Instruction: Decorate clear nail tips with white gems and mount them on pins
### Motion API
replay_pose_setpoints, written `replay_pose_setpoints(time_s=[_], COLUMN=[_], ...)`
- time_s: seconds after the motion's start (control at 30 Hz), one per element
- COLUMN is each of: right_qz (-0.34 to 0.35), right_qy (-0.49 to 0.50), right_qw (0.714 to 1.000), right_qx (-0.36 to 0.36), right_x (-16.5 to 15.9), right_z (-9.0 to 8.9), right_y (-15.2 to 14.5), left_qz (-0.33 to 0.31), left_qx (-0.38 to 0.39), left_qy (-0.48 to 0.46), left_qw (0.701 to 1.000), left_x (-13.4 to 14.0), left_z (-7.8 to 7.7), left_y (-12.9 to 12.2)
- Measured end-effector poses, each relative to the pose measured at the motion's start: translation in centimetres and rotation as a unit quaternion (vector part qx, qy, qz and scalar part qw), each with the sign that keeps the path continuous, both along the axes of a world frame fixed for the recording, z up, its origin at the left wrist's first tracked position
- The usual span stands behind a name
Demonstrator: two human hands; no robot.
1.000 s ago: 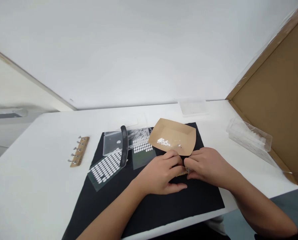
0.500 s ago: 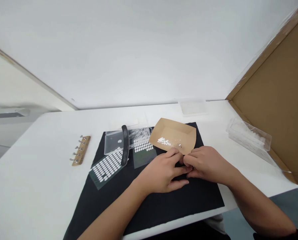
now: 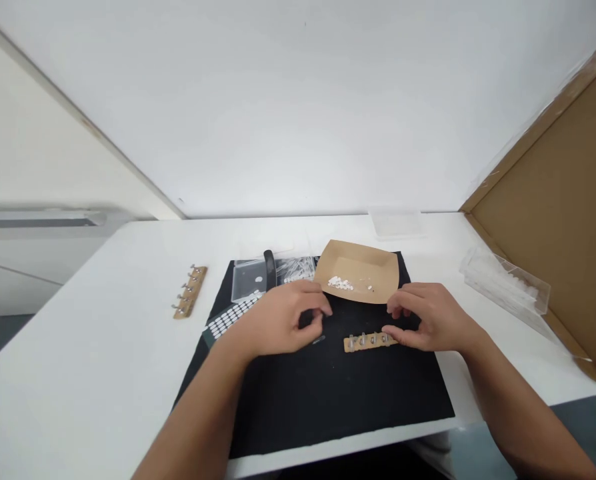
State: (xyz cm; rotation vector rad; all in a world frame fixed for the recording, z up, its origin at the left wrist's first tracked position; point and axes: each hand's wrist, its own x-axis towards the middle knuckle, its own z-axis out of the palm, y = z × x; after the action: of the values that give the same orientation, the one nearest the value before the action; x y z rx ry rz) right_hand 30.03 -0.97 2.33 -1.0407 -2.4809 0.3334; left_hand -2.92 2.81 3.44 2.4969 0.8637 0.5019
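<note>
My left hand point(image 3: 288, 319) hovers over the black mat, fingers curled, with a gap between thumb and forefinger and nothing visible in it. Just below its thumb is a small clear sliver point(image 3: 319, 339). My right hand point(image 3: 422, 319) is open, its thumb over the right end of a small wooden strip point(image 3: 368, 343) with several metal clips; whether it touches cannot be made out. Behind the hands stands a brown paper tray point(image 3: 361, 270) holding small white ovals point(image 3: 340, 283). A sheet of white oval stickers point(image 3: 233, 316) is partly covered by my left hand.
A similar clip strip point(image 3: 191, 292) lies on the white table at left. Beyond my left hand are a dark curved handle point(image 3: 270, 268) and a clear box with thin clear pieces point(image 3: 298, 268). A clear case point(image 3: 505, 280) stands at right by a cardboard box point(image 3: 553, 220).
My hands have parted: the left moved left, the right slightly right. The wooden clip strip, hidden behind them before, now shows on the mat. The view has shifted slightly.
</note>
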Motion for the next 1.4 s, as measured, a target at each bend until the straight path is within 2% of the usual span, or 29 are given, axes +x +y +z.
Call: replay_pose_setpoints(time_s=[0.07,0.13,0.23,0.37,0.47,0.6,0.83,1.03,1.17,1.4], right_qz=[0.002,0.000,-0.010,-0.010,-0.004,-0.002,-0.009,-0.012,-0.014,-0.019], right_qy=[0.019,0.032,0.020,-0.003,-0.006,-0.015,-0.026,-0.035,-0.035,-0.047], right_qw=[1.000,0.999,0.999,0.999,1.000,1.000,1.000,0.999,0.999,0.999], right_qx=[0.019,0.029,0.031,0.031,0.029,0.022,0.008,0.003,0.008,-0.001], right_x=[0.1,0.3,0.4,0.3,0.1,-0.1,-0.1,-0.1,-0.1,-0.2], right_z=[-0.4,-0.6,-0.7,-0.7,-0.8,-1.0,-1.0,-1.2,-1.4,-1.6], right_y=[0.2,0.4,0.5,0.4,0.3,0.2,0.3,0.4,0.5,0.5], left_qz=[0.029,0.073,0.141,0.145,0.198,0.241,0.246,0.232,0.235,0.303], left_qx=[-0.052,-0.070,-0.065,-0.036,0.014,0.052,0.092,0.109,0.136,0.189], left_qy=[0.055,0.085,0.124,0.108,0.109,0.109,0.104,0.140,0.122,0.107], left_qw=[0.997,0.991,0.980,0.983,0.974,0.963,0.959,0.956,0.955,0.928], left_x=[-1.8,-3.1,-3.7,-2.2,-0.6,0.6,1.0,1.7,2.1,3.6], left_z=[0.7,0.7,-0.3,-3.0,-4.8,-6.0,-6.0,-5.6,-6.0,-7.3], left_y=[-0.2,-0.9,-3.1,-6.2,-7.7,-8.5,-8.5,-8.6,-9.0,-10.4])
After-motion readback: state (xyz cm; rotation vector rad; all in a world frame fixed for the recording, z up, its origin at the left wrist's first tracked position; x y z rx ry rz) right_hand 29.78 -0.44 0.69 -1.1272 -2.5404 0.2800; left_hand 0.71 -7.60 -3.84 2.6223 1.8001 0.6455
